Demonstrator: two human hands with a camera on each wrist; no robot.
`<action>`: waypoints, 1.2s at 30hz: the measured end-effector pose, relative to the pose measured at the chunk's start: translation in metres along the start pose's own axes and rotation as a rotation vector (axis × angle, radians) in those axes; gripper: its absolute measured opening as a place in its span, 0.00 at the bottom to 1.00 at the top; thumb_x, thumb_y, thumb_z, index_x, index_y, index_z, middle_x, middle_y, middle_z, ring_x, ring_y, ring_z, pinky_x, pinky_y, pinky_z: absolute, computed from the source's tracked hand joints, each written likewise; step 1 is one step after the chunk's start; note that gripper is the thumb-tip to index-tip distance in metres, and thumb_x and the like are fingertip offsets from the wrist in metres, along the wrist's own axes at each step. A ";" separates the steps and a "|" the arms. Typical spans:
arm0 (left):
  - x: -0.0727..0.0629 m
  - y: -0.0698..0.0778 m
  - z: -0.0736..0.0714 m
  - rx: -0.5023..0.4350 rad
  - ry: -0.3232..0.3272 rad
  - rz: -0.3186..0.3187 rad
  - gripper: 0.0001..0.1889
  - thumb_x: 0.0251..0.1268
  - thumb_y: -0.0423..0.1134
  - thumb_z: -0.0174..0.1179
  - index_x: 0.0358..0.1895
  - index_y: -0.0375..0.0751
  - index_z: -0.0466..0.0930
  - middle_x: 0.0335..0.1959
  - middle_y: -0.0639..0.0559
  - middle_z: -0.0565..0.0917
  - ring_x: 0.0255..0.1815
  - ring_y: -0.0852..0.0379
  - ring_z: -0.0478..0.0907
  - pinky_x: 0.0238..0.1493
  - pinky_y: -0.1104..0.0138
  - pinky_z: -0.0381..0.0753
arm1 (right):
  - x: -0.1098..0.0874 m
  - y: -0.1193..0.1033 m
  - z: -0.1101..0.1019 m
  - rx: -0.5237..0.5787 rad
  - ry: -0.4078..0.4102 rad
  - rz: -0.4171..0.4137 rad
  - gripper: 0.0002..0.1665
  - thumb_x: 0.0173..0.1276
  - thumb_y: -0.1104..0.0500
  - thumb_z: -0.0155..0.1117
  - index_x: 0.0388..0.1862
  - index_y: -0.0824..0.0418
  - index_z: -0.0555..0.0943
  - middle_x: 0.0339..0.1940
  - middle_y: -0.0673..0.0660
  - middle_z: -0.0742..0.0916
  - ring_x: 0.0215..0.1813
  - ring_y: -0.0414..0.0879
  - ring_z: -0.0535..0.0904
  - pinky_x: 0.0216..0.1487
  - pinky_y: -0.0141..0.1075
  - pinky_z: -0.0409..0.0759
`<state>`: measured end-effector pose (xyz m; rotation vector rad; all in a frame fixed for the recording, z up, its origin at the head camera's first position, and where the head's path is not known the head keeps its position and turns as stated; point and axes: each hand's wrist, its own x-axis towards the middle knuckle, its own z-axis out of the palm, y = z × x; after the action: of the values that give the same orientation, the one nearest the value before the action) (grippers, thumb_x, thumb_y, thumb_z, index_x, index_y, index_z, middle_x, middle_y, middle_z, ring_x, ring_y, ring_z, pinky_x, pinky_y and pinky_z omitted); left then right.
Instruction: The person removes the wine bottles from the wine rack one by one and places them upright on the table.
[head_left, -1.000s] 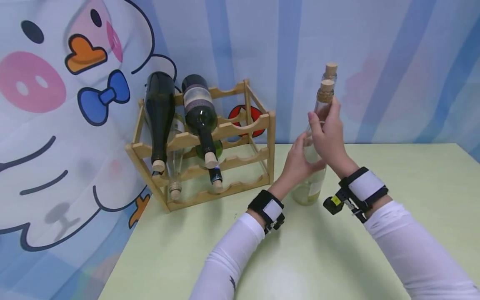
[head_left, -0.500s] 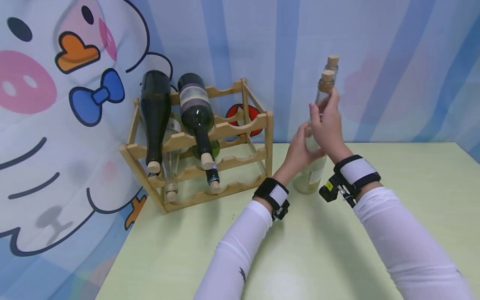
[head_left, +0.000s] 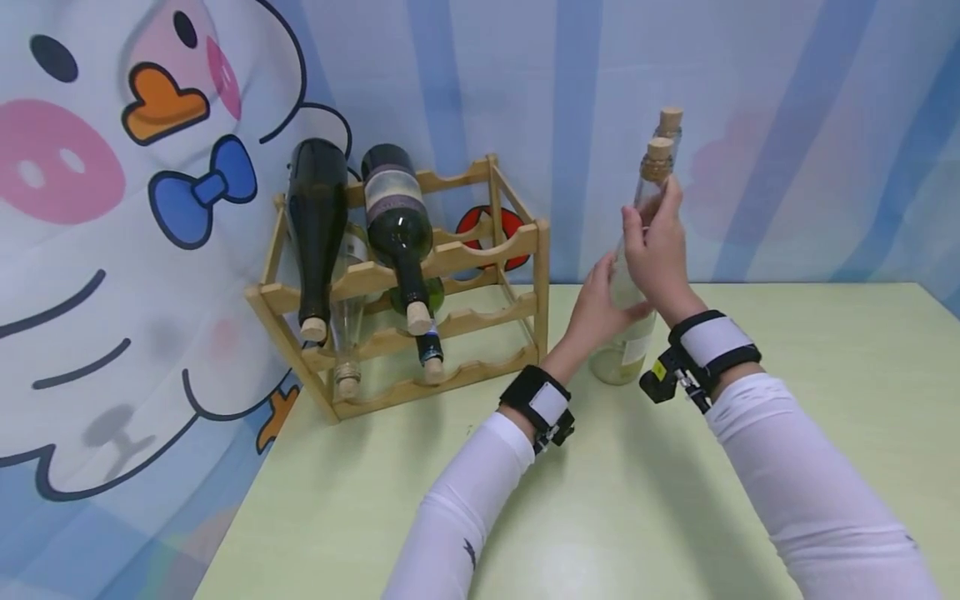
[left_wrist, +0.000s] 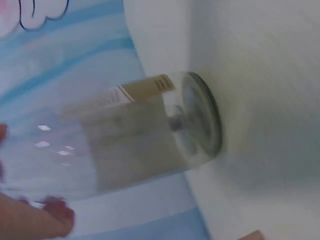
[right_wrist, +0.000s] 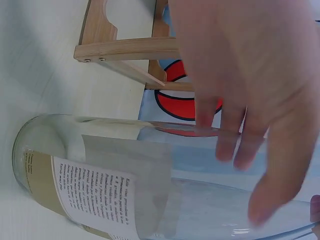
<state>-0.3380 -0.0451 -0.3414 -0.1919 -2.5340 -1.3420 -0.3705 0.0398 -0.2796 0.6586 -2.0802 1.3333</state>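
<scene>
Both hands are at a clear glass wine bottle with a cork stopper, standing nearly upright at the right of the rack. My left hand grips its body, and my right hand holds the neck above. A second corked clear neck shows just behind; its lower part is hidden. The right wrist view shows the bottle's white and tan label and fingers round the glass. Fingertips touch the bottle's side in the left wrist view. Whether the base rests on the table cannot be told.
A wooden wine rack stands left of the hands. On its top tier lie a black bottle and a dark labelled bottle. Lower are a clear bottle and a green one. A printed curtain hangs behind the table.
Both corked necks have shifted up and slightly right in the head view, and the front bottle's base has moved away from me. The hands keep their hold. The rack's bottles stay put.
</scene>
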 end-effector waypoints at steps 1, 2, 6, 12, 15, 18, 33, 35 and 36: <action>-0.006 0.004 -0.002 0.016 0.014 -0.017 0.41 0.52 0.47 0.61 0.68 0.49 0.47 0.67 0.51 0.58 0.64 0.54 0.61 0.59 0.60 0.66 | 0.000 0.000 0.000 0.001 0.000 0.003 0.29 0.69 0.55 0.41 0.65 0.61 0.47 0.33 0.62 0.72 0.31 0.44 0.67 0.33 0.31 0.68; -0.014 0.009 -0.006 0.034 0.026 -0.014 0.40 0.53 0.47 0.60 0.67 0.48 0.48 0.67 0.50 0.57 0.65 0.54 0.60 0.59 0.60 0.66 | 0.000 0.001 0.000 -0.001 -0.001 0.008 0.30 0.69 0.55 0.41 0.65 0.61 0.47 0.34 0.63 0.72 0.31 0.45 0.67 0.34 0.32 0.68; -0.059 0.036 -0.038 0.072 0.109 0.203 0.32 0.56 0.43 0.57 0.64 0.45 0.56 0.66 0.49 0.59 0.65 0.53 0.58 0.60 0.59 0.64 | -0.001 0.002 0.001 0.002 -0.011 0.003 0.30 0.69 0.54 0.41 0.65 0.62 0.46 0.36 0.66 0.72 0.33 0.49 0.69 0.35 0.37 0.69; -0.124 0.063 -0.125 0.157 0.597 0.875 0.13 0.55 0.37 0.53 0.41 0.32 0.75 0.49 0.36 0.74 0.59 0.45 0.65 0.61 0.54 0.61 | -0.004 0.005 0.004 0.037 -0.033 0.017 0.31 0.69 0.54 0.42 0.65 0.61 0.46 0.40 0.66 0.72 0.36 0.53 0.70 0.38 0.42 0.71; -0.138 0.059 -0.168 0.168 0.889 0.888 0.13 0.55 0.39 0.51 0.34 0.29 0.75 0.43 0.36 0.77 0.56 0.45 0.68 0.59 0.52 0.61 | -0.004 0.005 0.004 0.038 -0.036 0.019 0.31 0.69 0.53 0.41 0.65 0.60 0.45 0.40 0.66 0.72 0.37 0.53 0.70 0.39 0.42 0.71; -0.146 0.041 -0.204 0.163 1.020 0.719 0.15 0.55 0.40 0.51 0.35 0.29 0.75 0.44 0.38 0.78 0.58 0.49 0.67 0.62 0.56 0.58 | -0.002 0.006 0.004 0.031 -0.031 0.016 0.31 0.69 0.53 0.41 0.65 0.60 0.45 0.39 0.67 0.72 0.37 0.54 0.71 0.40 0.43 0.71; -0.131 -0.068 -0.280 0.172 0.973 0.036 0.15 0.62 0.38 0.47 0.45 0.30 0.74 0.41 0.41 0.75 0.35 0.66 0.66 0.38 0.75 0.65 | -0.006 0.007 0.004 0.044 -0.015 0.006 0.31 0.68 0.53 0.41 0.66 0.61 0.45 0.39 0.66 0.71 0.38 0.54 0.71 0.42 0.44 0.70; -0.129 -0.073 -0.279 0.222 0.981 0.055 0.14 0.62 0.38 0.47 0.43 0.30 0.75 0.41 0.41 0.74 0.35 0.64 0.66 0.36 0.76 0.64 | -0.005 0.007 0.004 0.046 -0.014 -0.002 0.31 0.68 0.53 0.41 0.65 0.61 0.45 0.39 0.66 0.71 0.38 0.54 0.71 0.42 0.45 0.71; -0.128 -0.075 -0.279 0.251 0.987 0.069 0.14 0.62 0.38 0.48 0.41 0.30 0.76 0.41 0.40 0.74 0.35 0.62 0.67 0.35 0.76 0.64 | -0.005 0.007 0.005 0.047 -0.013 -0.006 0.31 0.68 0.53 0.42 0.65 0.61 0.45 0.39 0.66 0.71 0.38 0.55 0.71 0.42 0.45 0.71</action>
<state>-0.1851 -0.3167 -0.2888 0.3496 -1.7805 -0.7696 -0.3727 0.0387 -0.2894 0.6947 -2.0609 1.3821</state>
